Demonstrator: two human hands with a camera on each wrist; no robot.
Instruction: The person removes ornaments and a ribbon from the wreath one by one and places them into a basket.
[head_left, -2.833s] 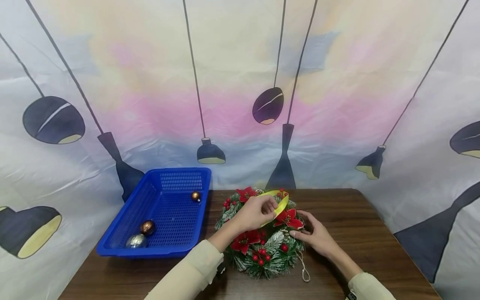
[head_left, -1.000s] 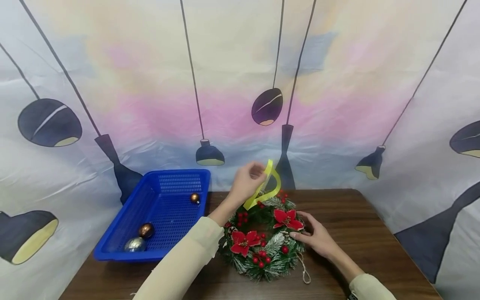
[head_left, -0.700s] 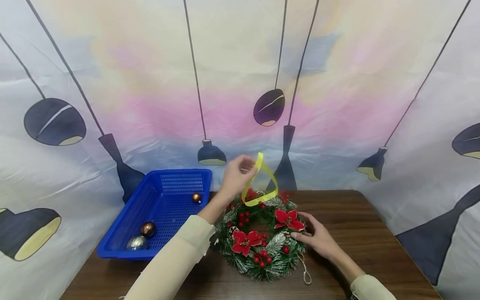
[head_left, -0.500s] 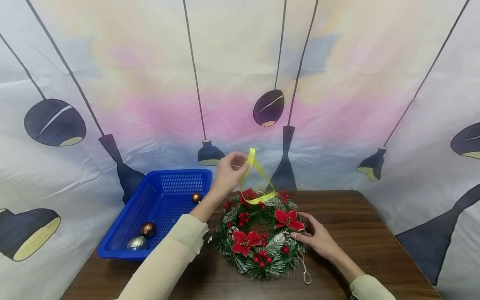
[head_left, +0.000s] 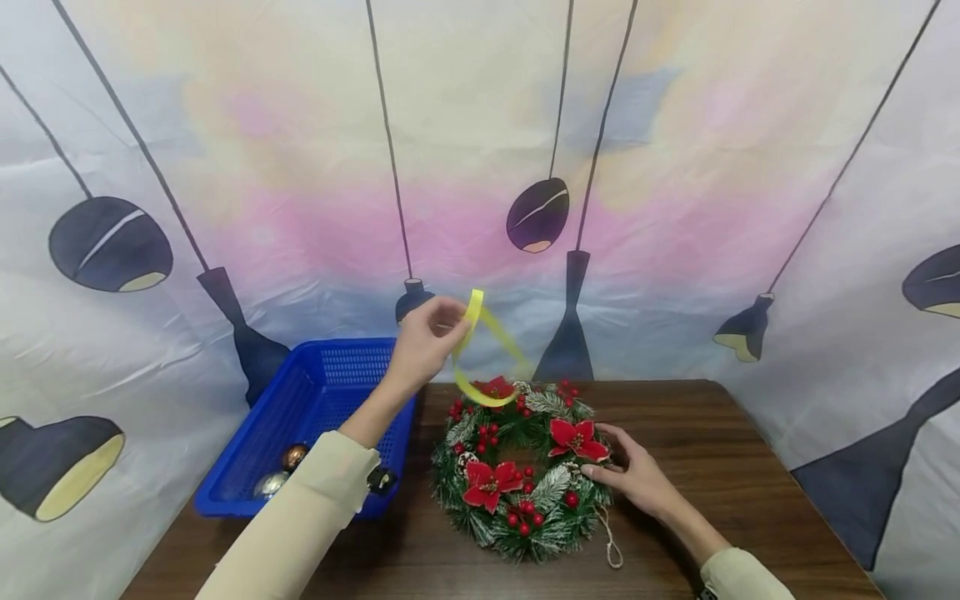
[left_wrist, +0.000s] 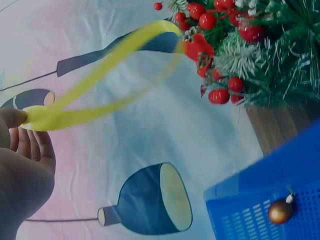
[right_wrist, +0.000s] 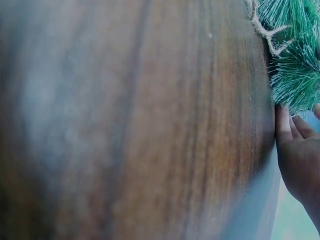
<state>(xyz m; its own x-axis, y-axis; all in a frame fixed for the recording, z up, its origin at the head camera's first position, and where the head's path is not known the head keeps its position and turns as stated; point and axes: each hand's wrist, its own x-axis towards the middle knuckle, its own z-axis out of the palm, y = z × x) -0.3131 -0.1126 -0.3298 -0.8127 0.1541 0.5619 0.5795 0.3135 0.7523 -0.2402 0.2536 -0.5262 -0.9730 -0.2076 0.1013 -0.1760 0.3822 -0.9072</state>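
A yellow ribbon (head_left: pixel 487 397) hangs in a long loop from my left hand (head_left: pixel 423 342), pinched between thumb and fingers above the back left of a wreath. In the left wrist view the ribbon (left_wrist: pixel 75 119) stretches toward red berries, and whether its far end touches the wreath I cannot tell. Green with frosted tips, the wreath (head_left: pixel 551 525) lies flat on the table and carries red poinsettias, berries and pinecones. At its right edge my right hand (head_left: pixel 637 477) holds it, thumb on top and fingers around the outer side. Greenery hides some fingertips in the right wrist view.
A blue plastic basket (head_left: pixel 217 500) stands left of the wreath, partly behind my left arm. Inside are a bronze bauble (head_left: pixel 295 456), a silver bauble (head_left: pixel 270 483) and a small gold bauble (left_wrist: pixel 281 211). A twine loop (head_left: pixel 613 550) trails onto the wooden table (head_left: pixel 720 467).
My left hand has risen from the wreath and moved left, drawing the yellow ribbon up into a hanging loop. My right hand stays on the wreath's right edge.
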